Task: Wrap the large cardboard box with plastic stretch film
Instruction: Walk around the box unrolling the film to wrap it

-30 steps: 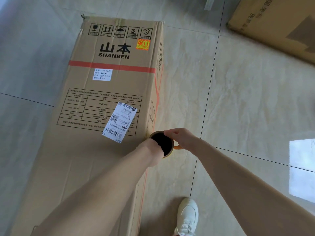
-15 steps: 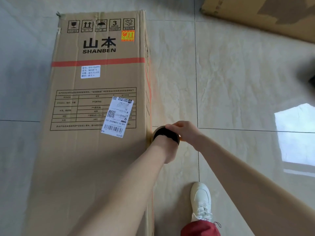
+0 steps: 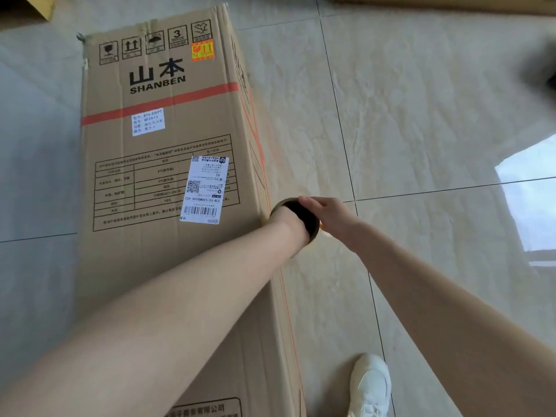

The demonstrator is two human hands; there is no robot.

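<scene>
The large cardboard box (image 3: 168, 145) lies flat on the tiled floor, printed side up, with a white shipping label (image 3: 204, 191) on it. The stretch film roll (image 3: 311, 233) stands on end against the box's right edge, its brown core rim showing. My left hand (image 3: 296, 225) goes down into the core past the wrist, so its fingers are hidden. My right hand (image 3: 328, 218) grips the roll's rim from the right, fingers curled over the top. The film itself cannot be made out.
My white shoe (image 3: 371, 386) stands on the tiles just right of the box. Another cardboard box (image 3: 451, 0) lies along the top right edge, and a cardboard corner (image 3: 27, 6) shows at the top left. A dark blurred object (image 3: 546, 70) sits at the far right.
Both hands have stayed on the roll at the box's right edge. The view has swung, so the box now appears tilted and closer.
</scene>
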